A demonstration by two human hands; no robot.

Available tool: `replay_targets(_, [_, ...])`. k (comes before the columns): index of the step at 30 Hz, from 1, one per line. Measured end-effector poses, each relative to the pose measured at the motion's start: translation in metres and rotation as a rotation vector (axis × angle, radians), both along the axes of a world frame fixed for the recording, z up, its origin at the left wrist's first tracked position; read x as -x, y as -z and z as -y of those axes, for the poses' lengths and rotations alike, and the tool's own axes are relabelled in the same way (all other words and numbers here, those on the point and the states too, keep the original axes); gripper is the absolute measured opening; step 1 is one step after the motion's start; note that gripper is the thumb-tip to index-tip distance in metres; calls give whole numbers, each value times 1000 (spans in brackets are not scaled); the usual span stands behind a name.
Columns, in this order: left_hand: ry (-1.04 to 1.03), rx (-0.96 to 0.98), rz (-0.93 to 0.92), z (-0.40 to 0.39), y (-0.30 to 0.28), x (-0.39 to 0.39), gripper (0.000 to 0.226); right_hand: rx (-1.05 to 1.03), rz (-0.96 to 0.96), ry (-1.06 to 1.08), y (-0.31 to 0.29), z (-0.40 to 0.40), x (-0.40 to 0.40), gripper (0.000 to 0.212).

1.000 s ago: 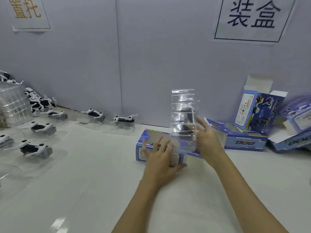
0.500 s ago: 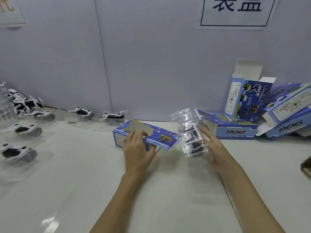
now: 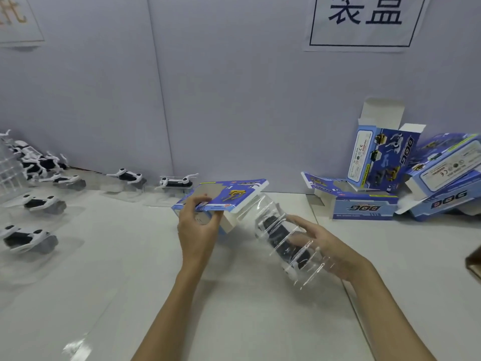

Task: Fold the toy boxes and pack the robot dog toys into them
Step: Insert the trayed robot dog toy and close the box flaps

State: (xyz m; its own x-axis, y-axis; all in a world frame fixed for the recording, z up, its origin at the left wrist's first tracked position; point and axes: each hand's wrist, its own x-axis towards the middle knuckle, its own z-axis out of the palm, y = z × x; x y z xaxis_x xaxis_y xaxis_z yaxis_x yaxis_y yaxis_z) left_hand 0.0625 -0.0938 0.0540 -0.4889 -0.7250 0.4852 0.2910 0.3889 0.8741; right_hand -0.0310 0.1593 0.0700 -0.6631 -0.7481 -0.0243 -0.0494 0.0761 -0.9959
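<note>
- Packing in progress at a white surface (image 3: pixel 234 321): a person lines up a clear plastic tray (image 3: pixel 283 241) with the open end of a blue toy box (image 3: pixel 223 196).
- Left hand (image 3: pixel 197 225) grips the box by its near end, thumb on the printed top panel, fingers curled beneath, tipping it off the surface so that its white open mouth faces right, toward the tray.
- Right hand (image 3: pixel 322 248) cradles the tray from behind and below, fingers spread along its ribbed length; a dark robot dog toy (image 3: pixel 283 238) shows through the plastic.
- Tray's upper end sits just at the box mouth, slanted on much the same line as the box, apparently so it can slide straight in; whether it has entered yet cannot be told.
- More boxes (image 3: pixel 364 204) lie jumbled at the right against the wall, one standing with its flaps open (image 3: pixel 382 155), presumably folded and awaiting toys.
- Unpacked dogs (image 3: pixel 177 181) sit on clear sheets along the left, near enough for the next round.
- Judgement: thin plastic may buckle or catch on a flap if the two are not held in line.
</note>
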Motion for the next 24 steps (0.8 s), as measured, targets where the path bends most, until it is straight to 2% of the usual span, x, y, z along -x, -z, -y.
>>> replay_targets(6, [128, 110, 30, -2, -4, -5, 20, -133, -174, -43, -7, 2, -4, 60])
replay_targets(9, [190, 200, 60, 1, -4, -8, 22, -158, -210, 5, -10, -2, -3, 56])
replay_targets(13, [228, 348, 110, 0, -1, -9, 35, -193, -277, 110, -7, -4, 0, 52])
replay_targets(16, [258, 439, 156, 2, 0, -9, 35, -221, -317, 155, -3, -2, 3, 54])
replay_targets(24, [394, 506, 360, 8, 4, -15, 49, -294, -447, 272, 3, -4, 10, 54])
